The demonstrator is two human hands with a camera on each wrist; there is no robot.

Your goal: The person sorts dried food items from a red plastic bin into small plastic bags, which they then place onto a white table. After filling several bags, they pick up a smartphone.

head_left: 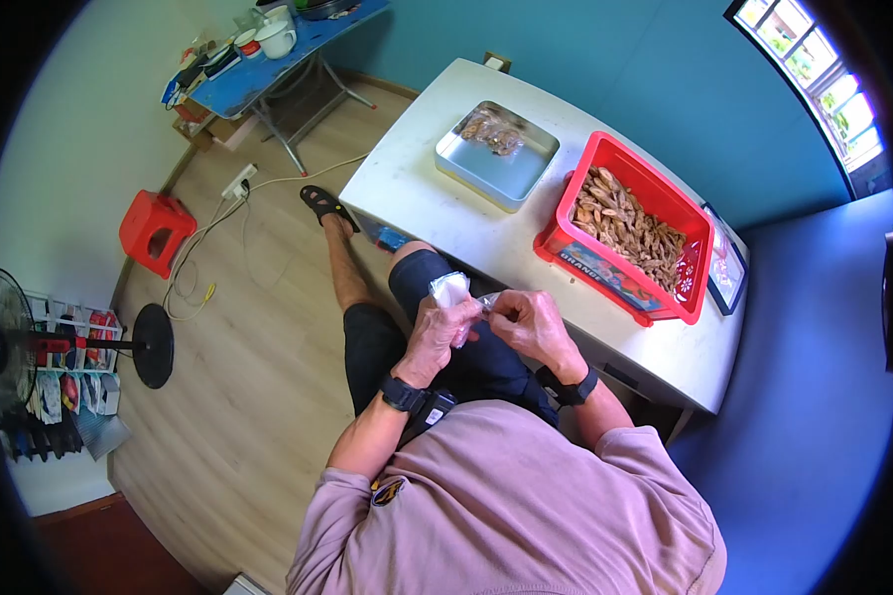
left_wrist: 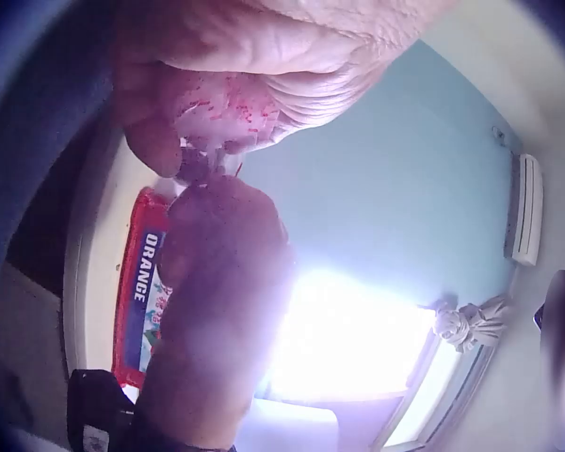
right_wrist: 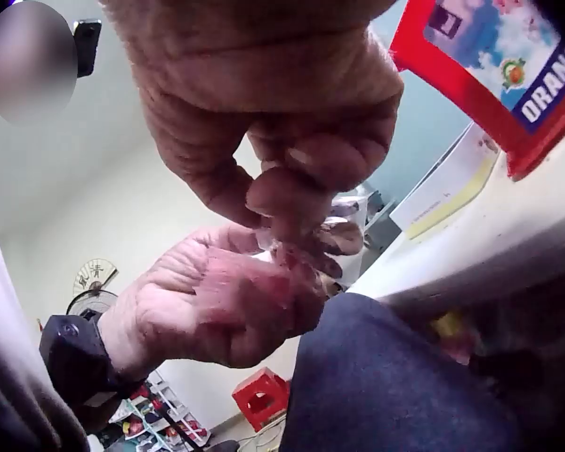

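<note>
Over the lap, my left hand (head_left: 437, 337) grips a bundle of thin plastic bags (head_left: 450, 289); red print marks the plastic (left_wrist: 228, 102) in the left wrist view. My right hand (head_left: 534, 327) pinches a clear edge of the plastic beside it, thumb against fingertips, as the right wrist view shows. The two hands almost meet there. On the white table ahead, a rectangular metal tin (head_left: 526, 183) contains several small clear packets (head_left: 493, 131) of brown pieces. A red plastic basket (head_left: 595, 164) to its right is filled with dried brown pieces (head_left: 625, 228).
The white table (head_left: 397, 169) stands just beyond the knees. A framed picture (head_left: 726, 263) lies by the basket. On the left are a red stool (head_left: 157, 233), a standing fan (head_left: 154, 345), a power strip (head_left: 238, 181) with cords and a blue folding table (head_left: 228, 91).
</note>
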